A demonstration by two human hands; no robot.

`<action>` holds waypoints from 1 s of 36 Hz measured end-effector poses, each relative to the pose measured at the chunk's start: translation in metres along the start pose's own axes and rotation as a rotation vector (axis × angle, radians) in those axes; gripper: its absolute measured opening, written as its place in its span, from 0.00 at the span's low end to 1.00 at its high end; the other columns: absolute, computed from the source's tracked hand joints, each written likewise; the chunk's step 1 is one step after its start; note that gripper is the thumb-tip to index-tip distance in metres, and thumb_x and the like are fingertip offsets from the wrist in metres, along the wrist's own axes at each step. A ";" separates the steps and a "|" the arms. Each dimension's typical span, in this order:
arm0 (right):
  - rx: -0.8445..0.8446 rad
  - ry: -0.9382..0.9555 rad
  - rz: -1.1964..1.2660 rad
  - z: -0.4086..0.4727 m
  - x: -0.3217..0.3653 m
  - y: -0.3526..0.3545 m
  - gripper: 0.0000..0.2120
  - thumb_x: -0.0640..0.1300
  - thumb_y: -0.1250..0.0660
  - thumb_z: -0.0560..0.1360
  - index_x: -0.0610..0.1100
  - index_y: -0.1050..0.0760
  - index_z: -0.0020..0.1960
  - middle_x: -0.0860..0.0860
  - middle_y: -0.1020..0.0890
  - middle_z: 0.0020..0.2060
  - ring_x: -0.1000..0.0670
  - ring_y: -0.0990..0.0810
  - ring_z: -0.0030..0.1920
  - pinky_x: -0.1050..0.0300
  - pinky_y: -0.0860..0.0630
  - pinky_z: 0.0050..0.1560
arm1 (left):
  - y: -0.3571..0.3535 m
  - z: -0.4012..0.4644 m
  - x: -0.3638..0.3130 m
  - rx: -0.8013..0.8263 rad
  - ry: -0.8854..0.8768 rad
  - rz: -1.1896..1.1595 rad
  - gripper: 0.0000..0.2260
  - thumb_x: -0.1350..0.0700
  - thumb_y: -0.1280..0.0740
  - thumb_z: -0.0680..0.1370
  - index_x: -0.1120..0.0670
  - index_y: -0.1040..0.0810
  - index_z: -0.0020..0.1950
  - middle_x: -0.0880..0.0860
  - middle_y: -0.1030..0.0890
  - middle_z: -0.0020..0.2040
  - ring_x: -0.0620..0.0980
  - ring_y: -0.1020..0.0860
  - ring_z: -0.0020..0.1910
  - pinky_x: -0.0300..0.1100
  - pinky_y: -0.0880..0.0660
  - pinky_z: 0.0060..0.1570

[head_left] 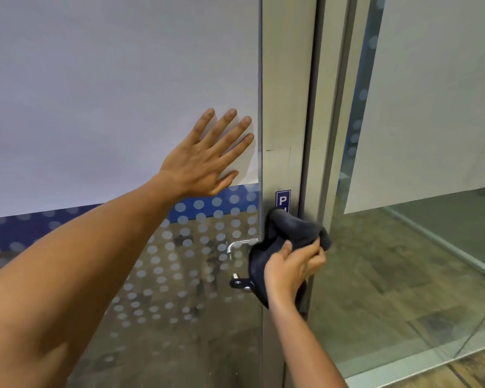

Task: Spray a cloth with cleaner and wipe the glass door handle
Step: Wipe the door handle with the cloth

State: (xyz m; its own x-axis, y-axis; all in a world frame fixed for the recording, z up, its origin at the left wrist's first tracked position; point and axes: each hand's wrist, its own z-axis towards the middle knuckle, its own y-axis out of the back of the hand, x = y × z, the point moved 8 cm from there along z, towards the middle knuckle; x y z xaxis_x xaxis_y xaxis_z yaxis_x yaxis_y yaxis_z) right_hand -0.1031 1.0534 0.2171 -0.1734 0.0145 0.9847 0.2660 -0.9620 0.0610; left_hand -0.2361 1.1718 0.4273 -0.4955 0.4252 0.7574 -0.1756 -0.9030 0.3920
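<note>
Dark cloth (289, 236) under right hand (291, 268)

Cloth (289, 233): dark grey, plain. Door frame (287, 93): pale beige-grey metal. Small sign (282, 199): blue with white lettering. Glass panel (179, 261): pale frosted dots in rows; blue band (216, 204) across top of dotted zone; white sheet (109, 79) above. Inner handle (237, 246): silver. Floor (389, 275): brown wood-grain.
</note>
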 end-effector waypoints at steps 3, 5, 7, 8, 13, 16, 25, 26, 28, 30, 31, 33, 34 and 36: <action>0.083 0.099 -0.165 0.009 0.005 -0.021 0.28 0.33 0.33 0.76 0.32 0.38 0.73 0.34 0.34 0.67 0.33 0.32 0.65 0.44 0.32 0.64 | 0.000 0.000 0.000 -0.008 -0.001 0.005 0.34 0.39 0.57 0.83 0.55 0.57 0.85 0.59 0.55 0.85 0.63 0.55 0.84 0.62 0.59 0.80; 0.139 0.199 -0.302 0.007 0.005 -0.033 0.24 0.32 0.32 0.73 0.32 0.33 0.67 0.35 0.29 0.62 0.34 0.29 0.61 0.43 0.28 0.61 | 0.000 -0.001 0.000 -0.010 -0.001 0.009 0.34 0.39 0.58 0.83 0.55 0.57 0.85 0.59 0.55 0.85 0.62 0.55 0.84 0.62 0.60 0.80; 0.137 0.327 -0.453 0.006 0.003 -0.040 0.20 0.33 0.32 0.70 0.35 0.31 0.61 0.38 0.26 0.58 0.36 0.25 0.58 0.46 0.24 0.58 | -0.001 -0.001 0.000 -0.006 -0.004 0.008 0.34 0.38 0.58 0.83 0.54 0.58 0.85 0.59 0.55 0.85 0.62 0.55 0.83 0.62 0.60 0.80; 0.137 0.375 -0.493 0.006 0.001 -0.040 0.20 0.34 0.31 0.69 0.36 0.31 0.60 0.39 0.25 0.57 0.37 0.25 0.57 0.47 0.23 0.56 | -0.001 0.000 -0.001 0.000 -0.004 0.013 0.34 0.38 0.58 0.83 0.54 0.58 0.85 0.59 0.55 0.85 0.62 0.55 0.83 0.62 0.59 0.80; 0.204 0.483 -0.620 0.003 -0.013 -0.034 0.23 0.39 0.27 0.69 0.41 0.31 0.61 0.43 0.21 0.56 0.41 0.21 0.57 0.45 0.19 0.53 | -0.003 -0.003 -0.001 -0.001 -0.005 0.011 0.34 0.38 0.59 0.83 0.54 0.58 0.85 0.59 0.55 0.85 0.63 0.55 0.83 0.62 0.58 0.80; 0.235 0.491 -0.665 0.009 -0.014 -0.022 0.24 0.37 0.26 0.67 0.44 0.27 0.62 0.46 0.19 0.58 0.42 0.20 0.58 0.46 0.21 0.54 | 0.000 0.002 -0.005 -0.008 -0.009 0.018 0.34 0.38 0.59 0.83 0.55 0.58 0.85 0.59 0.56 0.85 0.63 0.56 0.83 0.62 0.58 0.80; 0.654 0.434 -0.733 0.041 -0.009 -0.031 0.17 0.37 0.34 0.73 0.49 0.24 0.61 0.45 0.18 0.59 0.40 0.20 0.59 0.48 0.22 0.54 | -0.003 -0.001 0.002 -0.017 0.002 0.010 0.35 0.37 0.57 0.82 0.55 0.56 0.85 0.59 0.57 0.85 0.62 0.58 0.83 0.62 0.62 0.80; 0.758 0.357 -0.683 0.049 -0.012 -0.030 0.19 0.36 0.35 0.73 0.48 0.22 0.61 0.45 0.18 0.59 0.41 0.20 0.58 0.49 0.22 0.56 | -0.002 0.001 0.001 -0.020 0.000 0.005 0.35 0.38 0.57 0.82 0.55 0.55 0.85 0.59 0.57 0.85 0.62 0.58 0.83 0.62 0.62 0.80; 1.000 0.092 -0.485 0.059 -0.025 -0.023 0.18 0.34 0.34 0.73 0.45 0.20 0.61 0.46 0.16 0.53 0.44 0.19 0.54 0.51 0.24 0.56 | -0.002 0.001 0.000 -0.017 -0.003 0.002 0.35 0.38 0.56 0.82 0.55 0.55 0.85 0.59 0.57 0.85 0.62 0.58 0.83 0.62 0.63 0.80; 1.108 -0.184 -0.158 0.065 -0.035 -0.009 0.13 0.32 0.33 0.74 0.40 0.19 0.58 0.44 0.15 0.51 0.43 0.18 0.54 0.50 0.23 0.56 | -0.002 0.001 0.000 -0.015 -0.003 0.010 0.35 0.38 0.57 0.82 0.55 0.55 0.85 0.59 0.56 0.85 0.62 0.58 0.83 0.62 0.64 0.80; 1.081 -0.301 0.041 0.070 -0.038 -0.001 0.13 0.32 0.32 0.75 0.39 0.20 0.58 0.42 0.14 0.52 0.42 0.16 0.54 0.49 0.21 0.56 | -0.002 0.001 0.000 -0.014 -0.002 0.015 0.35 0.37 0.57 0.82 0.55 0.55 0.85 0.59 0.56 0.85 0.62 0.58 0.83 0.62 0.64 0.80; 0.948 -0.453 0.381 0.081 -0.045 0.014 0.14 0.32 0.32 0.76 0.40 0.21 0.60 0.41 0.13 0.50 0.42 0.14 0.52 0.49 0.17 0.47 | -0.003 0.001 0.000 -0.013 -0.005 0.022 0.35 0.37 0.58 0.82 0.55 0.55 0.85 0.59 0.56 0.85 0.62 0.58 0.83 0.62 0.64 0.80; 0.873 -0.460 0.454 0.085 -0.048 0.019 0.14 0.32 0.33 0.77 0.42 0.22 0.61 0.42 0.13 0.50 0.43 0.13 0.51 0.50 0.16 0.44 | -0.003 0.001 0.000 -0.012 -0.004 0.022 0.35 0.37 0.58 0.82 0.55 0.55 0.85 0.59 0.57 0.85 0.62 0.58 0.83 0.62 0.64 0.80; 0.741 -0.404 0.423 0.083 -0.055 0.023 0.14 0.35 0.35 0.79 0.47 0.22 0.61 0.45 0.12 0.49 0.44 0.13 0.50 0.50 0.17 0.44 | -0.002 0.001 -0.001 -0.013 -0.003 0.029 0.35 0.37 0.59 0.82 0.55 0.55 0.85 0.59 0.57 0.85 0.62 0.59 0.83 0.61 0.65 0.80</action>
State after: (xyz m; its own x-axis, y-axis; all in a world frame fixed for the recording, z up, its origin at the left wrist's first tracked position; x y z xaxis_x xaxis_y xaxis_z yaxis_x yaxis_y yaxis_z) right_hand -0.0088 1.0535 0.1775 0.3802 -0.0695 0.9223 0.7907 -0.4930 -0.3631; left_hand -0.2343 1.1737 0.4265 -0.4983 0.3987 0.7699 -0.1717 -0.9158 0.3631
